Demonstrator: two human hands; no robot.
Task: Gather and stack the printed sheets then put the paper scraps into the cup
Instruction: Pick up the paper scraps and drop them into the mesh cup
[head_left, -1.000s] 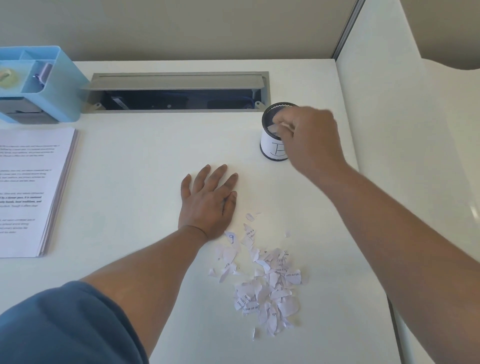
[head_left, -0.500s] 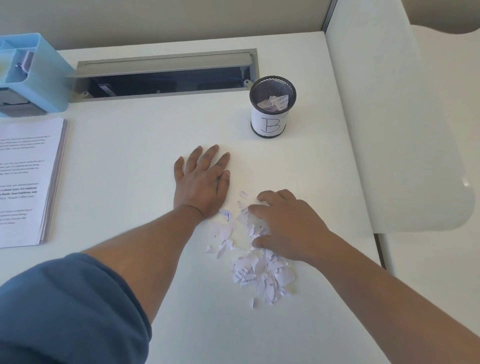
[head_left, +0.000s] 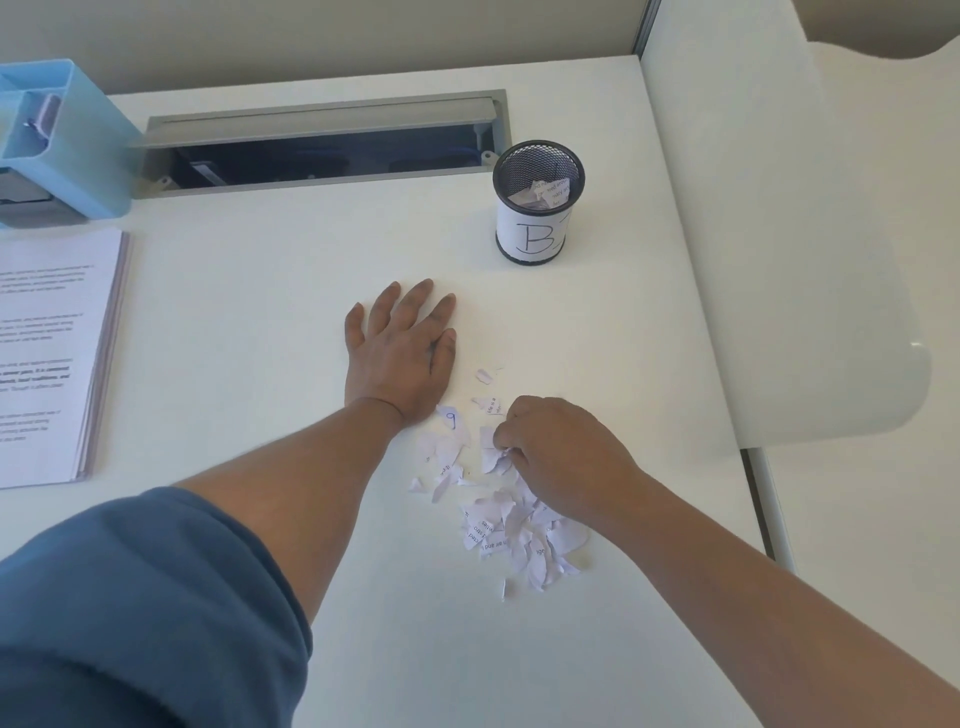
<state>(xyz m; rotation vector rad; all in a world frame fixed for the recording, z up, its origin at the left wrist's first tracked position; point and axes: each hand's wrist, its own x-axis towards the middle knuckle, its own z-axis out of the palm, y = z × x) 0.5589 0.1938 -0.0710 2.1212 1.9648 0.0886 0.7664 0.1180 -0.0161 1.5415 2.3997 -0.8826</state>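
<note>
right hand (head_left: 558, 449) | back from cup (head_left: 538, 202) to paper scraps (head_left: 519, 525); fingers now curled, pinching some

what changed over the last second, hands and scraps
The right hand came back from the cup to the scrap pile and now pinches some scraps. The left hand stayed flat on the desk; the cup and the stack of sheets did not move.

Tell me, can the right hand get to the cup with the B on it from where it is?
Probably yes. The right hand pinches scraps in the pile, and only bare desk lies between it and the cup. The left hand rests flat, off to the side.
</note>
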